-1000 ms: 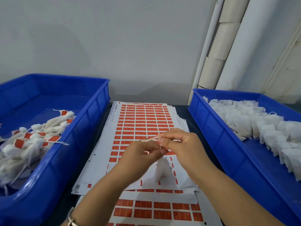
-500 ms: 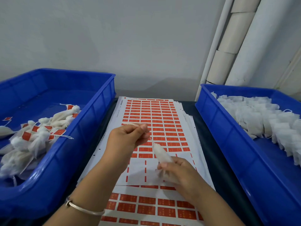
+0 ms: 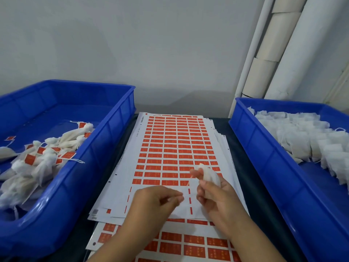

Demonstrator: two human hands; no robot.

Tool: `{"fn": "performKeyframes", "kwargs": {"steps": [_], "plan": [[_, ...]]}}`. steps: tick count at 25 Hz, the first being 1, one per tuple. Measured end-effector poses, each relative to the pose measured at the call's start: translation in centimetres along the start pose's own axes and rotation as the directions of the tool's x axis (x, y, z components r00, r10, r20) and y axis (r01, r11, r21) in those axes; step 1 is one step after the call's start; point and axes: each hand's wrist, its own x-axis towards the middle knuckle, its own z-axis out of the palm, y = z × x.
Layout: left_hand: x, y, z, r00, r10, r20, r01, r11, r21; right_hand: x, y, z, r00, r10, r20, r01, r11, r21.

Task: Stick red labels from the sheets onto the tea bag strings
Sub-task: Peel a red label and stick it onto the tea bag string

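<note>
The top label sheet (image 3: 175,148) lies in the middle of the dark surface (image 3: 243,167) and serves as the landmark here. Its far part is full of red labels in rows; its near part is bare white backing with only a few red slivers left.

The right hand (image 3: 217,197) is over the near right corner of that sheet. Its fingers (image 3: 204,183) are curled around a white tea bag (image 3: 209,173), which sticks up out of the grip and is blurred. A thin reddish strip (image 3: 189,180) shows just left of the bag, over the sheet's last full row of labels; whether it is a label or the string cannot be told.

The left hand (image 3: 156,201) is over the bare near part of the sheet, left of the right hand and apart from it. Its fingers are bent with the tips drawn together; whether they pinch anything cannot be told.

More label sheets (image 3: 188,242) lie under and nearer than the top sheet, fanned out at its edges.

Left of the sheet stands a blue bin (image 3: 105,148) holding tea bags with red labels (image 3: 37,161). Right of the sheet stands a second blue bin (image 3: 264,148) holding plain white tea bags (image 3: 302,137). Beyond the sheet's far right corner, pale pipes (image 3: 283,53) run up a grey wall (image 3: 132,44).
</note>
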Motion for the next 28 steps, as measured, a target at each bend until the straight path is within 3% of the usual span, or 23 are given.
{"fn": "performKeyframes", "kwargs": {"steps": [2, 5, 8, 11, 16, 21, 26, 28], "plan": [[0.2, 0.5, 0.0, 0.987, 0.103, 0.122, -0.121, 0.982, 0.149, -0.2, 0.0, 0.1, 0.999, -0.038, 0.022, 0.044, 0.94, -0.34], [1.0, 1.1, 0.0, 0.963, 0.266, 0.043, -0.269, 0.943, 0.196, -0.1, -0.1, 0.3, 0.997, -0.055, 0.055, 0.077, 0.781, -0.62], [2.4, 2.1, 0.2, 0.948, 0.317, 0.016, -0.317, 0.943, 0.102, 0.2, -0.4, 0.8, 0.986, -0.03, 0.167, 0.121, 0.812, -0.571], [3.8, 2.5, 0.4, 0.972, 0.234, 0.015, -0.23, 0.964, -0.137, 0.6, -0.7, 1.1, 0.975, -0.065, 0.214, 0.17, 0.836, -0.522], [4.3, 1.6, 1.0, 0.995, 0.093, -0.04, -0.101, 0.936, -0.337, 1.1, -0.4, 1.3, 0.954, -0.155, 0.256, 0.274, 0.796, -0.54], [4.3, 1.2, 2.1, 0.994, -0.06, -0.091, 0.012, 0.891, -0.453, 1.6, 0.7, 1.3, 0.927, -0.362, 0.097, 0.359, 0.784, -0.506], [4.1, 1.3, 2.8, 0.989, -0.134, -0.066, 0.083, 0.862, -0.5, 1.4, 1.6, 1.4, 0.825, -0.557, 0.102, 0.439, 0.515, -0.736], [4.1, 1.3, 3.1, 0.981, -0.182, -0.069, 0.122, 0.849, -0.514, 1.5, 2.1, 1.3, 0.727, -0.674, 0.129, 0.481, 0.366, -0.796]]}}
